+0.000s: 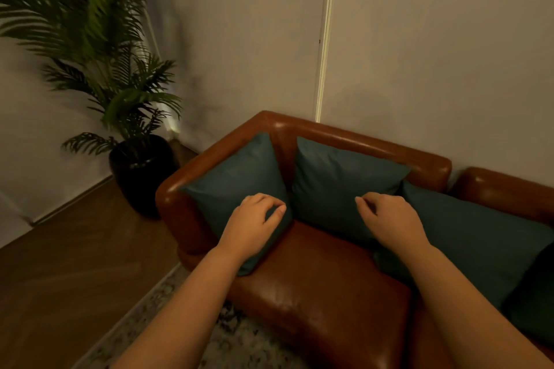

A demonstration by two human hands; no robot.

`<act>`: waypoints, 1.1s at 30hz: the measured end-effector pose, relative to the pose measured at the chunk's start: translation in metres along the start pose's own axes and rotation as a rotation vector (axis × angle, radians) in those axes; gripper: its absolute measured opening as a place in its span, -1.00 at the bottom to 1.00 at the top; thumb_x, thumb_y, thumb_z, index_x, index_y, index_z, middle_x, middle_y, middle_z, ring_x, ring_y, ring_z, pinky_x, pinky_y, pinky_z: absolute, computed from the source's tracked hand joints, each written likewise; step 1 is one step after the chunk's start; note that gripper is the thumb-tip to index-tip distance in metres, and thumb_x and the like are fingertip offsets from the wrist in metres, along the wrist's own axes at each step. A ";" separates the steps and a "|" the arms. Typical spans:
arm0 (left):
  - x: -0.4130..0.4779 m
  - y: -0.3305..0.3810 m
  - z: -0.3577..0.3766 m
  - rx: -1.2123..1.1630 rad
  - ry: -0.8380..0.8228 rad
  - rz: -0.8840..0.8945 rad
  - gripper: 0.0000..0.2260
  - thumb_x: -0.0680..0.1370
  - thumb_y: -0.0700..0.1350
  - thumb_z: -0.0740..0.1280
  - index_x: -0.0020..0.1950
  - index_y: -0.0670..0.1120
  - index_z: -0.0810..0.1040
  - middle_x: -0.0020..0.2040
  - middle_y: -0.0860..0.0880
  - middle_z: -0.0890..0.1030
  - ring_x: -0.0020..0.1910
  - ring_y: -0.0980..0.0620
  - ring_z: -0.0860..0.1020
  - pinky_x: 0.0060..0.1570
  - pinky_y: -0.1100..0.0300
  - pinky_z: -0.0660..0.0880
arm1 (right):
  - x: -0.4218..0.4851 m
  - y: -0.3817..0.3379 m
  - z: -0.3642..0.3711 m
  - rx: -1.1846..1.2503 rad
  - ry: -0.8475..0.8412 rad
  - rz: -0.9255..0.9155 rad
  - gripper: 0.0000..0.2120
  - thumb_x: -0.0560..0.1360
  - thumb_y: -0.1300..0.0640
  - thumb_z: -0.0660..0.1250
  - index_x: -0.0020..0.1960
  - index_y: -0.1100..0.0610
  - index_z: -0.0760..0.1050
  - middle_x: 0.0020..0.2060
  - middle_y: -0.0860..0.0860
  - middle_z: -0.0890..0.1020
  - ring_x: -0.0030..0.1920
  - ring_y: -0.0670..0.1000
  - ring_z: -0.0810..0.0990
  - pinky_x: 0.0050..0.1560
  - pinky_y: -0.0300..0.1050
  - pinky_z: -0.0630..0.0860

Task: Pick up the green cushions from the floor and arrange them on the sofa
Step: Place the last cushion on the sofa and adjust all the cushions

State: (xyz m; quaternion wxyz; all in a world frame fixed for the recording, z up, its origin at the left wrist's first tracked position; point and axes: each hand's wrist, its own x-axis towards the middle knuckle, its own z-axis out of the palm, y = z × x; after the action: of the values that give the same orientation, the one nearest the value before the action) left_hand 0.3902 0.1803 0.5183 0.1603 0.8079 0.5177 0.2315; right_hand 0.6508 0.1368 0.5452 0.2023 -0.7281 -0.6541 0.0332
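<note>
While cushions (pixel 239 186) lean on the sofa (pixel 314 287), both loosely curled grips rest against them.

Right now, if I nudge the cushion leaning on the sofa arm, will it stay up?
The left cushion looks soft and probably light; it dents under the left hand. Propped only against the sofa arm, it may flop forward.
</note>
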 end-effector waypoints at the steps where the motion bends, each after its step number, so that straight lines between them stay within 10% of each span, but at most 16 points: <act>1: 0.005 -0.002 0.003 -0.011 -0.003 -0.003 -0.70 0.62 0.12 0.12 0.22 0.05 0.54 0.19 0.12 0.53 0.23 0.11 0.40 0.23 0.12 0.35 | 0.005 0.002 0.003 -0.003 -0.003 0.008 -0.67 0.61 -0.06 0.14 -0.16 0.09 0.54 -0.44 -0.07 0.51 -0.41 -0.09 0.47 -0.42 -0.12 0.35; 21: 0.248 -0.015 0.084 0.151 -0.281 0.063 -0.63 0.62 0.13 0.12 0.38 0.05 0.42 0.30 0.09 0.49 0.32 0.08 0.37 0.28 0.13 0.33 | 0.211 0.095 0.056 -0.006 -0.111 0.113 -0.64 0.63 -0.05 0.09 -0.24 0.09 0.43 -0.39 -0.02 0.50 -0.35 -0.02 0.46 -0.43 -0.14 0.23; 28: 0.312 -0.026 0.121 0.161 -0.301 0.075 -0.59 0.62 0.13 0.11 0.43 0.04 0.37 0.39 0.09 0.43 0.39 0.08 0.32 0.32 0.14 0.28 | 0.247 0.127 0.082 -0.016 -0.050 0.126 -0.65 0.64 0.01 0.07 -0.20 0.13 0.49 -0.29 0.02 0.56 -0.23 0.03 0.51 -0.23 -0.09 0.36; 33: 0.359 -0.024 0.165 0.163 -0.353 0.163 -0.58 0.65 0.08 0.08 0.48 0.00 0.30 0.47 0.05 0.33 0.45 0.08 0.25 0.41 0.18 0.17 | 0.262 0.151 0.119 -0.028 -0.020 0.232 -0.67 0.63 0.07 0.10 0.19 0.16 0.56 0.12 0.09 0.63 0.14 0.09 0.56 0.16 0.02 0.47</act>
State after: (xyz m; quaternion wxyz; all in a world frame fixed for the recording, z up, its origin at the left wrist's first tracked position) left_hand 0.5891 0.5143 0.4420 0.1633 0.8853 0.4317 0.0558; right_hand 0.7926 0.4107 0.4421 0.1804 -0.8013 -0.5678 0.0547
